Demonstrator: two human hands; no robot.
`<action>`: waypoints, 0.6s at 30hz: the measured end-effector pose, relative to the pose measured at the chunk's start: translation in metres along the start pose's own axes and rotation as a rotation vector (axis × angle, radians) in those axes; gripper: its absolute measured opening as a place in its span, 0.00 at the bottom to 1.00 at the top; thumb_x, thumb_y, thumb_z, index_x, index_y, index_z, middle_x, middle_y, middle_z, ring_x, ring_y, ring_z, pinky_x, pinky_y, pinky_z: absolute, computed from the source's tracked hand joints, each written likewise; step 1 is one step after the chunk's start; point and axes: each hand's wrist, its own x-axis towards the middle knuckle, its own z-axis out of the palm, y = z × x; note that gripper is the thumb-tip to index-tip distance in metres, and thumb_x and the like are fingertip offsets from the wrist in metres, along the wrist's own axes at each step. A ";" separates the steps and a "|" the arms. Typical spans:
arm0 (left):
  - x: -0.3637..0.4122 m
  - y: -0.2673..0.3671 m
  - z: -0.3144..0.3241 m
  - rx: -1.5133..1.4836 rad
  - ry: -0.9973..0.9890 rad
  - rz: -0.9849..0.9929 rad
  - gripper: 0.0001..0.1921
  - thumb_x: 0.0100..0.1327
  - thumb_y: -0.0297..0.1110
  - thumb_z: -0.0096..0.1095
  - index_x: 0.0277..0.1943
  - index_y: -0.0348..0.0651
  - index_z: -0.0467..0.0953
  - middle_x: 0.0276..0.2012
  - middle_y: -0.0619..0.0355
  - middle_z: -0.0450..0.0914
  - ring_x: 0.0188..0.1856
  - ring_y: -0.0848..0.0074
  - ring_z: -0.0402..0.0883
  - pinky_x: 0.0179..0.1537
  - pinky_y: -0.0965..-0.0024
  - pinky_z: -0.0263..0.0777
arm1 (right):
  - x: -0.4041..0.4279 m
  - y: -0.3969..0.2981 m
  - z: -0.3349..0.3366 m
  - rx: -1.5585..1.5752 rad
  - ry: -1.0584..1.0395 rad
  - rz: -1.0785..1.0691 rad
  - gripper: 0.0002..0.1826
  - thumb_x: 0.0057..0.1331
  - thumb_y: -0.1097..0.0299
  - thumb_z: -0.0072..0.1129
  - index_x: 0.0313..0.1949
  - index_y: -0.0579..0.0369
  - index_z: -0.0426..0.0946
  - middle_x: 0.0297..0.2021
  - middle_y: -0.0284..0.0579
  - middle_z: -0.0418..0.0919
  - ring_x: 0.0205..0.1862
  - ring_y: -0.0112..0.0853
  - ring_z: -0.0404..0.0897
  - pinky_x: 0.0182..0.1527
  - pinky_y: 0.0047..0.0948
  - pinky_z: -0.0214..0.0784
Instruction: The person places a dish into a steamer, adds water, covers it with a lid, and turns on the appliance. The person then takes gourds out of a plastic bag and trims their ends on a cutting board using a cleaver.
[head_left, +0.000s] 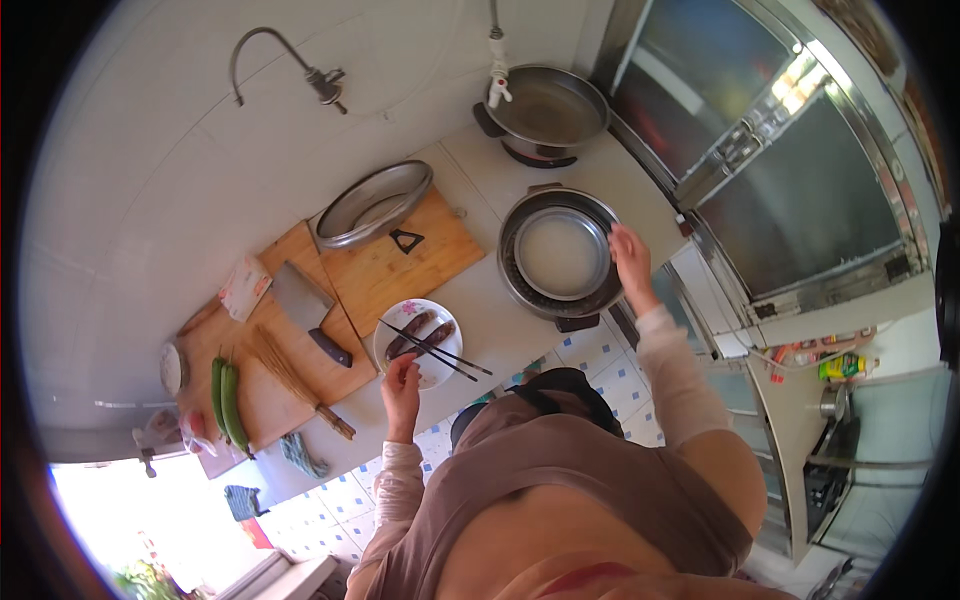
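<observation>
My left hand (402, 388) is at the near edge of a white floral plate (436, 376), its fingers bent close to the dark sausages (439, 335) on it. A pair of black chopsticks (450, 360) lies across the sausages and sticks out over the rim. Whether the fingers grip the plate or a sausage cannot be told. To the right, my right hand (630, 259) is at the right rim of a dark steel pot (510, 281). Inside that pot sits a round metal bowl (564, 251) with whitish, cloudy contents. The right fingertips are partly hidden, so their grip is unclear.
A pot lid (375, 204) leans against the wall on a wooden board (420, 262). Left lie a cleaver (304, 296), a bamboo brush (296, 375) and green gourds (229, 405). A large pan (555, 109) stands behind the pot, beneath a tap (498, 71). Glass-doored cabinet at right (802, 202).
</observation>
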 end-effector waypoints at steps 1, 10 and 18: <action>-0.004 0.002 -0.006 -0.005 0.015 0.004 0.10 0.63 0.27 0.54 0.46 0.36 0.76 0.30 0.61 0.77 0.30 0.82 0.74 0.33 0.78 0.69 | 0.037 -0.001 0.010 -0.091 -0.050 -0.119 0.15 0.65 0.64 0.56 0.48 0.58 0.75 0.39 0.43 0.80 0.41 0.26 0.79 0.44 0.23 0.70; -0.102 -0.011 -0.020 0.007 0.570 -0.155 0.08 0.63 0.26 0.53 0.43 0.36 0.77 0.28 0.63 0.76 0.28 0.84 0.73 0.29 0.81 0.67 | 0.245 -0.066 0.178 -0.686 -0.223 -0.798 0.28 0.60 0.63 0.58 0.60 0.52 0.65 0.53 0.55 0.72 0.57 0.46 0.69 0.57 0.38 0.62; -0.134 0.000 0.120 -0.059 0.680 -0.336 0.09 0.63 0.26 0.54 0.44 0.37 0.77 0.28 0.61 0.77 0.29 0.83 0.75 0.29 0.80 0.68 | 0.317 -0.057 0.197 -0.736 -0.546 -0.891 0.29 0.54 0.71 0.58 0.58 0.48 0.65 0.50 0.41 0.75 0.53 0.44 0.71 0.51 0.45 0.64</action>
